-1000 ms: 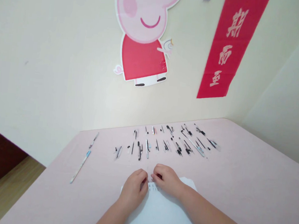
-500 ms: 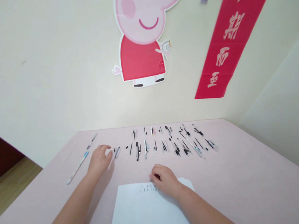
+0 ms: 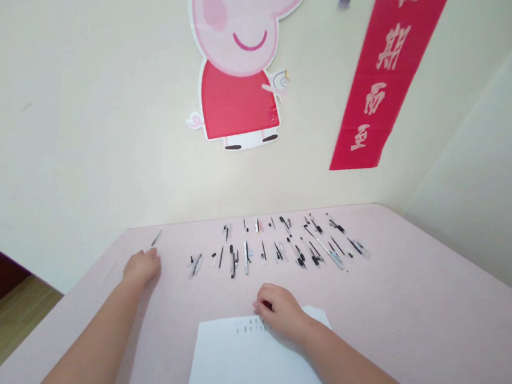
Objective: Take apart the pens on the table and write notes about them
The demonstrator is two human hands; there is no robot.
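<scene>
My left hand (image 3: 142, 267) is at the left side of the table, its fingers bent down over the near end of a slim pen (image 3: 157, 238). The far part of that pen shows beyond the fingers, and the fingertips themselves are hidden. The light pen with a blue end is out of sight, where my hand and forearm cover the cloth. My right hand (image 3: 281, 310) rests loosely curled on the top edge of a white sheet of paper (image 3: 239, 365), and nothing shows in it. Small dark marks (image 3: 247, 325) stand on the paper beside its fingers.
Taken-apart pens, with black caps, refills and clear barrels, lie in two rough rows across the pink tablecloth (image 3: 408, 303). A small group of pen parts (image 3: 195, 264) lies at their left end. Behind the table stands a wall with a pig cutout (image 3: 240, 103) and a red banner (image 3: 371, 100).
My left hand has moved left, away from the pen parts at the row's end, to the slim pen. The right hand stays on the paper. The view has shifted slightly.
</scene>
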